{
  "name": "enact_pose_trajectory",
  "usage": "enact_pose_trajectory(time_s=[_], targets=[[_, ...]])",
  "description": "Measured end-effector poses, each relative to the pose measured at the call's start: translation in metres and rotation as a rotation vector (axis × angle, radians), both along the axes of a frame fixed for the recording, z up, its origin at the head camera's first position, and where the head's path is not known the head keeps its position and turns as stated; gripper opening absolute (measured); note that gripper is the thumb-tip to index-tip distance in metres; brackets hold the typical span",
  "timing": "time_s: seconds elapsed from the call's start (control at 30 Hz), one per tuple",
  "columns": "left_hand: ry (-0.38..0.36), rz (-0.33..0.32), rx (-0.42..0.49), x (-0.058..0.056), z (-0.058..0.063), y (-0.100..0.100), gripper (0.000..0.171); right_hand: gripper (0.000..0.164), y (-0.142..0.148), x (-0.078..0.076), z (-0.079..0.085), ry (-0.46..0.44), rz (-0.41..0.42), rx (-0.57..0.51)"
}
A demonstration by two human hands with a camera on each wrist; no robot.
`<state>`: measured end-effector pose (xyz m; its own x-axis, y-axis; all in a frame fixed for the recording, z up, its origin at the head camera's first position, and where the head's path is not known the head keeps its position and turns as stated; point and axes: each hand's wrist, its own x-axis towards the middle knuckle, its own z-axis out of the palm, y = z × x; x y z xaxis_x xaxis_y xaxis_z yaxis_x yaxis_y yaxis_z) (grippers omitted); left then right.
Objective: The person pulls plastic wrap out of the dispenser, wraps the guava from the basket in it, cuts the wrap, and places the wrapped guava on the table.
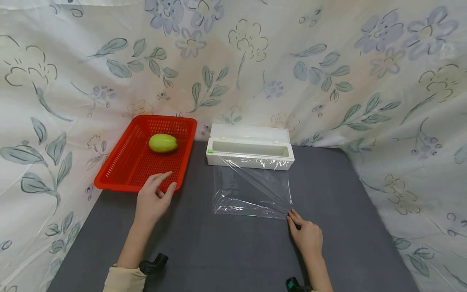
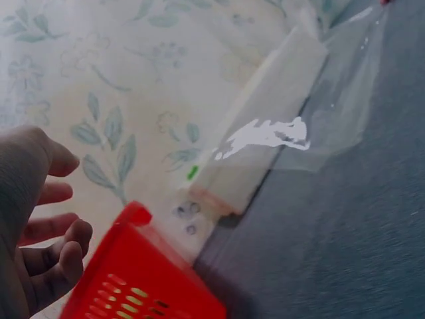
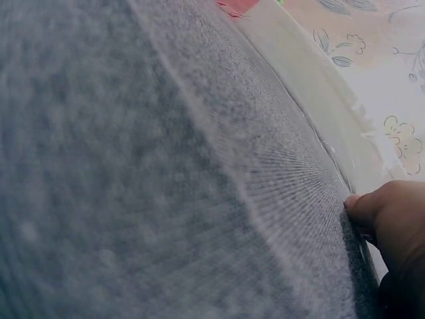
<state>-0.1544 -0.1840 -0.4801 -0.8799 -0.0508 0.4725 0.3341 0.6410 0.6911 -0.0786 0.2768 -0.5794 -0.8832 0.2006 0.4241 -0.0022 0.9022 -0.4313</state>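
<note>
A sheet of clear plastic wrap [image 1: 251,192] stretches from the front of a white wrap dispenser box [image 1: 251,162], whose lid stands raised at the back. My right hand [image 1: 306,235] pinches the sheet's near right corner between thumb and fingers. Above the near right rim of a red plastic basket [image 1: 125,156] hovers my left hand [image 1: 155,198], fingers loosely bent and holding nothing. Inside the basket lies an oval yellow-green fruit [image 1: 163,143]. In the left wrist view the left hand [image 2: 46,232] is beside the basket [image 2: 149,272], apart from the film.
A dark grey cloth [image 1: 233,251] covers the table under everything. Floral curtains [image 1: 248,69] hang close behind the box and along both sides. Black wrist cameras [image 1: 154,264] are strapped to both wrists.
</note>
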Motion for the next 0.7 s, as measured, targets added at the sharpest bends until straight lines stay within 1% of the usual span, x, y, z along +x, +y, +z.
enact_pose_trajectory(time_s=[0.23,0.4,0.53,0.7], targets=[[-0.03,0.04,-0.041,-0.018,0.013,-0.014,0.043,0.024,-0.002,-0.001,0.0,-0.004,-0.011,-0.004],[-0.062,0.044,-0.09,-0.03,0.017,-0.023,0.044,0.026,-0.004,0.0,0.0,-0.033,-0.03,-0.021],[-0.116,0.034,-0.106,-0.04,0.02,-0.028,0.047,0.027,-0.003,0.001,0.002,-0.093,-0.034,-0.034],[-0.185,0.02,-0.128,-0.054,0.027,-0.03,0.055,0.03,-0.001,-0.001,0.005,-0.176,-0.05,-0.037]])
